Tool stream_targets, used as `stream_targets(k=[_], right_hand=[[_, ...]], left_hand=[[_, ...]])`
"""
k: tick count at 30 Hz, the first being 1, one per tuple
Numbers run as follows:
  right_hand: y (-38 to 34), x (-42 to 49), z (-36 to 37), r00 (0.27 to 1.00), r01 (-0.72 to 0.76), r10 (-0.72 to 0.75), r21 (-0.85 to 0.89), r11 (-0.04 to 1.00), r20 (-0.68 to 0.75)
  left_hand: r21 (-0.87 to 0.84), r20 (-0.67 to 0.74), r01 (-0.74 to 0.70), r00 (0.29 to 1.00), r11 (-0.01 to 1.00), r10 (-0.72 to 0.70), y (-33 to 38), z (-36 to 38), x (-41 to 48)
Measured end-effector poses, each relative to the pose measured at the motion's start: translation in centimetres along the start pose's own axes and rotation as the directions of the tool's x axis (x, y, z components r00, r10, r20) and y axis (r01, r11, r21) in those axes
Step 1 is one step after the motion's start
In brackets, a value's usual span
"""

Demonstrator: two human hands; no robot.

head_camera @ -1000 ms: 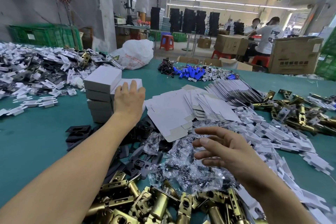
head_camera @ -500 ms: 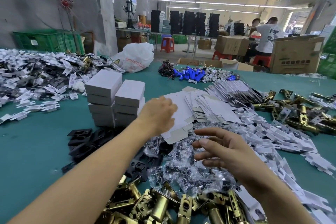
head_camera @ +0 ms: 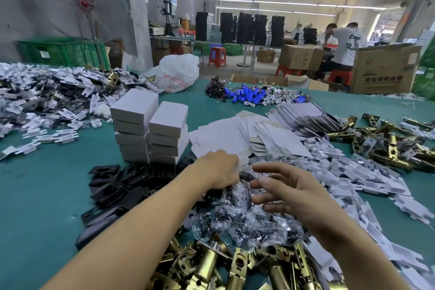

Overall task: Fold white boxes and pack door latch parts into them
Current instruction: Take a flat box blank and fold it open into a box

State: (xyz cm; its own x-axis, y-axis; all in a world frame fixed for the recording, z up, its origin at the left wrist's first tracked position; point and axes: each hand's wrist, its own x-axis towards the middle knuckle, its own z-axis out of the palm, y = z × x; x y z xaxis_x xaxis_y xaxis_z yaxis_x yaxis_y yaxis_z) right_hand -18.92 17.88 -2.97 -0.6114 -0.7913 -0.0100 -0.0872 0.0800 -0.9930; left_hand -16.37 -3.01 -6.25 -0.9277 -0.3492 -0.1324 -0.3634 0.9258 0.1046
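Two columns of folded white boxes [head_camera: 150, 132] stand on the green table [head_camera: 35, 195], and everything else is easiest placed from that stack. Just right of it lies a fanned heap of flat box blanks [head_camera: 226, 139], some touching the stack's base. The person's left hand [head_camera: 219, 169] is at the near edge of that heap, down and to the right of the stack, knuckles up. Its fingertips are tucked under out of sight, so I cannot tell whether it pinches a blank or only rests there.

The right hand [head_camera: 289, 193] hangs further right of the stack and nearer the person. Its fingers are spread and loosely bent, and it holds nothing. Below it lies a crumpled mass of clear bags [head_camera: 244, 221] with small dark parts inside.

Black plates [head_camera: 122, 183] lie scattered right in front of the stack. Brass latch bolts [head_camera: 211, 263] are heaped well in front of it, close to the person. A second brass pile [head_camera: 388, 146] lies far to the stack's right, beyond a drift of white card inserts [head_camera: 348, 172].

Behind the stack to the right sits a cluster of blue cylinders [head_camera: 247, 96]. A white plastic sack [head_camera: 176, 73] slumps directly behind it. To the stack's left sprawls a big mound of white pieces mixed with dark metal [head_camera: 47, 94].
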Motion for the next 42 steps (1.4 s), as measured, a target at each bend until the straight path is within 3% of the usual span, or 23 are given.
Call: stream_targets(k=[6,9,11,14,16,18,21,24,26,28,30,32,34,38,40,42], right_hand=[[0.4,0.0,-0.1,1.0,-0.013,0.013,-0.008,1.0,-0.015],[0.6,0.3,-0.1,0.998,-0.04,0.041,0.012,0.999,-0.04],[0.8,0.7,-0.1,0.988,-0.064,0.074,0.076,0.995,-0.136],[0.9,1.2,-0.2,0.961,-0.122,0.171,0.222,0.967,-0.218],[0.8,1.3,-0.3,0.955,-0.131,0.215,0.356,0.925,-0.205],[0.6,1.3,-0.5,0.954,-0.076,0.199,0.463,0.883,-0.222],[0.6,1.2,-0.8,0.927,0.016,0.196,0.554,0.832,-0.32],[0.4,1.2,-1.0,0.903,0.075,0.201,0.602,0.795,-0.379],[0.3,1.3,-1.0,0.906,0.089,0.185,0.598,0.797,-0.381],[0.1,1.2,-0.7,0.933,0.037,0.183,0.587,0.809,-0.311],[-0.2,0.9,-0.2,0.957,-0.029,0.19,0.583,0.812,-0.218],[-0.5,0.6,0.6,0.971,-0.087,0.195,0.56,0.824,-0.136],[-0.6,0.4,1.2,0.98,-0.129,0.189,0.521,0.844,-0.064],[-0.4,0.1,1.7,0.988,-0.149,0.153,0.29,0.945,0.011],[-0.1,0.0,2.2,0.993,-0.094,0.094,-0.002,0.996,-0.064],[0.7,0.0,2.6,0.97,0.026,-0.122,-0.408,0.913,-0.212]], left_hand=[[0.024,-0.187,-0.074,0.979,0.997,0.078,0.5,-0.7,-1.2],[0.145,-0.269,0.027,0.963,0.989,0.013,1.8,-1.5,-2.3],[0.148,-0.373,0.045,0.928,0.988,0.013,2.9,-2.0,-3.4],[0.134,-0.544,-0.1,0.824,0.986,0.157,4.5,-2.3,-5.2],[0.184,-0.627,-0.282,0.704,0.942,0.334,5.5,-2.3,-6.1],[0.228,-0.611,-0.435,0.633,0.871,0.476,6.6,-2.1,-6.6],[0.023,-0.515,-0.493,0.74,0.87,0.433,7.4,-1.9,-7.0],[-0.302,-0.656,-0.449,0.738,0.841,0.159,6.9,-1.3,-7.0],[-0.617,-0.618,-0.364,0.773,0.698,-0.143,6.5,-1.4,-6.8],[-0.914,-0.348,-0.234,0.872,0.33,-0.344,6.2,-1.9,-6.5],[-0.995,-0.032,-0.056,0.964,-0.082,-0.264,5.8,-2.2,-6.2],[-0.947,0.1,0.08,0.994,-0.311,-0.049,5.5,-2.2,-6.6],[-0.89,0.068,0.099,0.994,-0.445,0.084,5.3,-2.3,-7.2],[-0.795,-0.045,-0.016,0.998,-0.607,0.032,4.5,-2.5,-7.6],[-0.773,-0.061,-0.022,0.997,-0.634,0.04,4.2,-2.5,-7.7],[-0.784,-0.011,0.02,0.999,-0.621,0.046,4.0,-2.6,-7.8]])
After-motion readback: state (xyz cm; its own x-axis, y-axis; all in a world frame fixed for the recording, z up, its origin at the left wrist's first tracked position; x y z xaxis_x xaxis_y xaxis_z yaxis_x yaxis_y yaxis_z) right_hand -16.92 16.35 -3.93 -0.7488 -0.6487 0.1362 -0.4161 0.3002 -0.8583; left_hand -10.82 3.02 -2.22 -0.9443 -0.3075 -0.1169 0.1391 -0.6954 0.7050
